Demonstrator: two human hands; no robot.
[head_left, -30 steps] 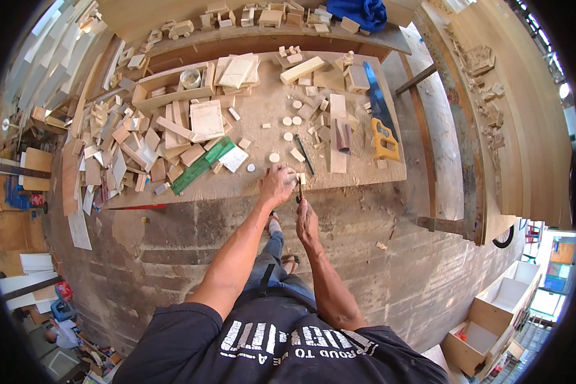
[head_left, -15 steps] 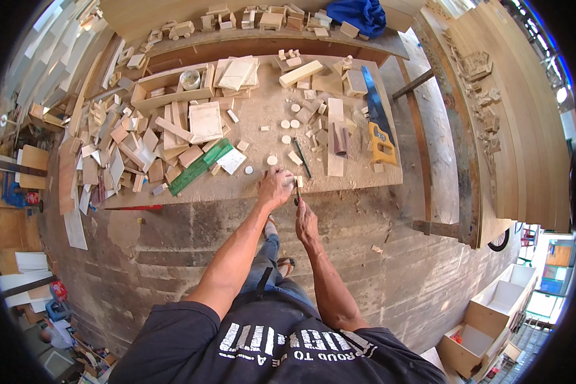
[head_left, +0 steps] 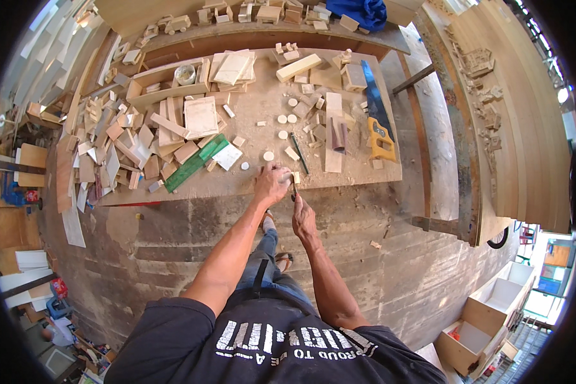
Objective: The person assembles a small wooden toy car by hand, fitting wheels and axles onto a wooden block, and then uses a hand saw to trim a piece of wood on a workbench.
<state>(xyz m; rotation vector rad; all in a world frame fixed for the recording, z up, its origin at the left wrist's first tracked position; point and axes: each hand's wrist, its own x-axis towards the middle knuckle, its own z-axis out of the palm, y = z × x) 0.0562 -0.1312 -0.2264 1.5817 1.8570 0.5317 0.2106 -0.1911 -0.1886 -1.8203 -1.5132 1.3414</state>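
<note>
At the near edge of the workbench (head_left: 358, 182), my left hand (head_left: 272, 184) is closed, its fingers bent around a small pale wooden block (head_left: 295, 176). My right hand (head_left: 305, 221) grips a slim hand tool (head_left: 295, 190), its thin end pointing up at the block. The tool's exact kind is too small to make out, and the fist covers its grip. Just beyond the left hand lies a round wooden disc (head_left: 269, 156). A dark green pencil-like stick (head_left: 299, 153) and a short wooden strip (head_left: 292, 153) lie beyond the block.
A heap of wood offcuts (head_left: 118, 144) and a green board (head_left: 195, 164) cover the bench's left side. A handsaw with a yellow handle (head_left: 382, 141) lies at the right. An open wooden box (head_left: 166, 86) holds a jar. Wooden toy vehicles (head_left: 176, 24) line the back shelf.
The whole view has shifted slightly. Both hands stay together at the bench edge, with the block and tool still in them; the finger motion is too slight to tell.
</note>
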